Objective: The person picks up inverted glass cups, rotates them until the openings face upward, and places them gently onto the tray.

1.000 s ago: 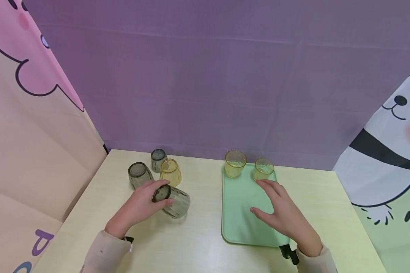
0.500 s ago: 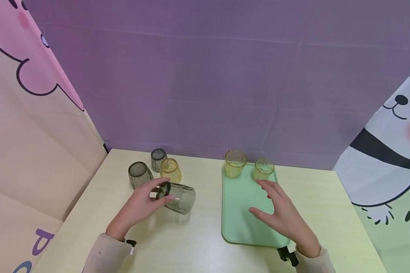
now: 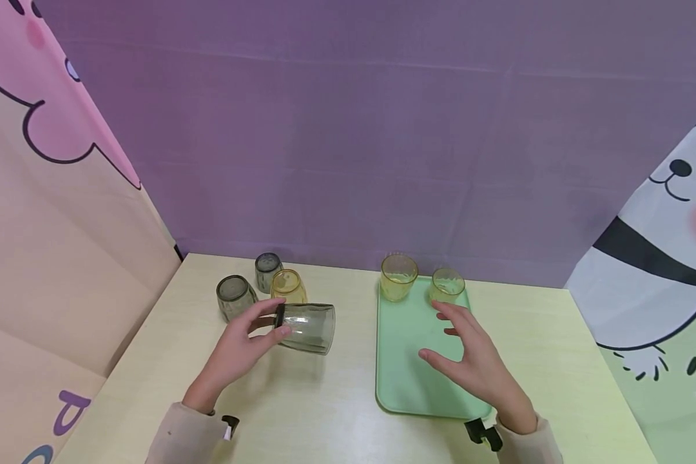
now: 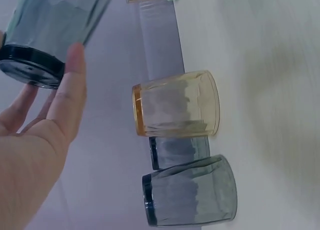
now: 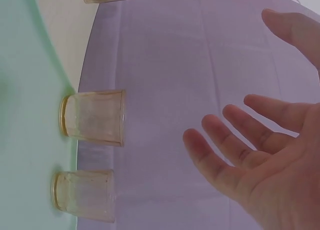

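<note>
My left hand (image 3: 240, 348) grips a grey glass (image 3: 310, 328) near its thick base, above the table. The glass lies on its side in the air, mouth to the right; the left wrist view also shows this grey glass (image 4: 55, 25) between thumb and fingers. Behind it, upside down on the table, stand a yellow glass (image 3: 289, 287), a large grey glass (image 3: 235, 298) and a small grey glass (image 3: 268, 273). Over the green tray (image 3: 406, 380) hovers my right hand (image 3: 475, 361), fingers spread and holding nothing.
Two yellowish glasses stand upright at the tray's far end: a larger glass (image 3: 399, 278) at the left corner and a smaller glass (image 3: 446, 287) beyond my right fingertips. A purple cloth (image 3: 371, 161) hangs behind the table.
The held grey glass has turned from tilted, mouth down, to nearly level, its mouth rising on the right. My right hand has shifted very slightly left and the other glasses stay put.
</note>
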A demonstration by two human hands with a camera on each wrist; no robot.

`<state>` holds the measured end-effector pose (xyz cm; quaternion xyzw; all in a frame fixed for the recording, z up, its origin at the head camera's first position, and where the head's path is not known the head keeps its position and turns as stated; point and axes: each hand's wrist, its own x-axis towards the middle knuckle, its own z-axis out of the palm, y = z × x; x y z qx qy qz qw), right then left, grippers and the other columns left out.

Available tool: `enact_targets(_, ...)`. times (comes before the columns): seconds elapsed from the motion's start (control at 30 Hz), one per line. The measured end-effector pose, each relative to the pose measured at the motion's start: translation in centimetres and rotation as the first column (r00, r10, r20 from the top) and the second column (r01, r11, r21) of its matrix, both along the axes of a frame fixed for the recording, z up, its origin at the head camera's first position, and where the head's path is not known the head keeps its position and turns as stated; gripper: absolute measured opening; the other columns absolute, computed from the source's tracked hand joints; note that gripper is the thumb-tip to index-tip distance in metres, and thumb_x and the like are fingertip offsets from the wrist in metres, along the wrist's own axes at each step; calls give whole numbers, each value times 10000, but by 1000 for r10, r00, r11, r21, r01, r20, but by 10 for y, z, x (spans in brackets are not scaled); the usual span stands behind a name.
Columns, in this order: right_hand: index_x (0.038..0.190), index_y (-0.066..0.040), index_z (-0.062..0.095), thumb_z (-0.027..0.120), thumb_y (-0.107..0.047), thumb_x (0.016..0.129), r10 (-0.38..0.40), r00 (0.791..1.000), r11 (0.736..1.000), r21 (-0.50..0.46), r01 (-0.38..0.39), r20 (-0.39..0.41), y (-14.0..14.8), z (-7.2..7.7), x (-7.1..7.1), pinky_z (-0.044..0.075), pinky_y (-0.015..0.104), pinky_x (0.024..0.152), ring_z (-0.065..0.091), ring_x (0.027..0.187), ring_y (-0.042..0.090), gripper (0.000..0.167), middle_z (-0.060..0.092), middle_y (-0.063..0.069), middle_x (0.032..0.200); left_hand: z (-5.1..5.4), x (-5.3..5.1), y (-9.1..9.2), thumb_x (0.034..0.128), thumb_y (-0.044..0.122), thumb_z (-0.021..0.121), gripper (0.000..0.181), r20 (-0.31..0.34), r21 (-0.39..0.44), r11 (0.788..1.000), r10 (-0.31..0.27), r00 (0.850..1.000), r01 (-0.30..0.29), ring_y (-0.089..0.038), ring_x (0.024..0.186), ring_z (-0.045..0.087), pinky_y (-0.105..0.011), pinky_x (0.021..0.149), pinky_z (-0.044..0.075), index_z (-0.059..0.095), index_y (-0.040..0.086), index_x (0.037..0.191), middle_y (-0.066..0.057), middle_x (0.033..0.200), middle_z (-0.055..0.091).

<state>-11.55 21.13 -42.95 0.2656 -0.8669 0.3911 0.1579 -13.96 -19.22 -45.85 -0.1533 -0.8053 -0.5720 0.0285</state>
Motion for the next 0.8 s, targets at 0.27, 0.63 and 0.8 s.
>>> enact_targets(0.27, 1456, -83, 471, 864, -15, 759, 55, 997, 991, -126, -49, 47, -7, 0, -1, 563, 450, 872, 541, 1194, 174, 803, 514, 59, 1378, -4, 4, 5, 924, 52, 724, 495, 0, 166, 986, -7, 1000, 7, -270, 1179, 596, -310, 899, 553, 548, 32, 1385, -161, 1364, 555)
enact_targets(0.63, 1508, -126, 409, 803, 4, 836, 170, 973, 950, -290, -119, 155, -17, -4, -4, 502, 486, 973, 507, 1271, 239, 790, 439, 65, 1448, -8, 13, 18, 967, 2, 644, 497, 56, 332, 943, -46, 997, 24, -130, 1140, 613, -299, 855, 569, 475, -11, 1434, -213, 1354, 520)
enact_targets(0.8, 1517, -115, 397, 791, 38, 833, 211, 965, 932, -331, -150, 155, -25, -3, -6, 497, 500, 977, 496, 1279, 268, 804, 419, 86, 1460, -11, 14, 22, 980, 8, 627, 485, 56, 359, 933, -58, 997, 34, -157, 1134, 623, -316, 828, 580, 476, 14, 1441, -157, 1321, 552)
